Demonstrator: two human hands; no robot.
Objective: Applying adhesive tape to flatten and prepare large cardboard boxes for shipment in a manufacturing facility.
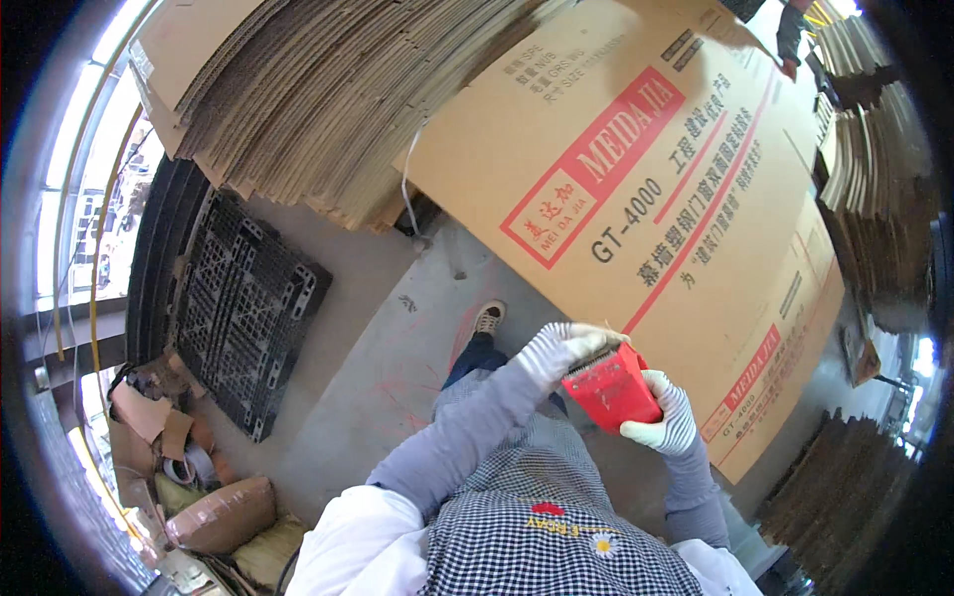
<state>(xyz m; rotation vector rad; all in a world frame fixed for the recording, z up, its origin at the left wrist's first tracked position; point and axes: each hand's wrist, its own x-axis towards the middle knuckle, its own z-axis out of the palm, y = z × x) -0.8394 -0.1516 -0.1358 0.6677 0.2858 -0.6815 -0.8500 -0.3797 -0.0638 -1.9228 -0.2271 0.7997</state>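
In front of my apron is a red hand-held tool (pixel 614 389) with a row of fine metal teeth or pins along its upper left edge; its exact kind I cannot make out. My right hand (pixel 664 415), in a white and grey striped glove, grips its right side. The fingers of my left hand (pixel 568 348), gloved alike, are closed at the toothed top edge. Just beyond both hands lies a large flat brown cardboard sheet (pixel 596 189) with red and black print, its near edge close to the tool.
A tall stack of cardboard sheets (pixel 318 109) rises at the far left, and another stack (pixel 879 199) at the right. Black plastic pallets (pixel 243 308) lean at the left. Scraps and a taped brown bundle (pixel 221 519) lie lower left. Another person's hand (pixel 790 68) shows at the far right corner.
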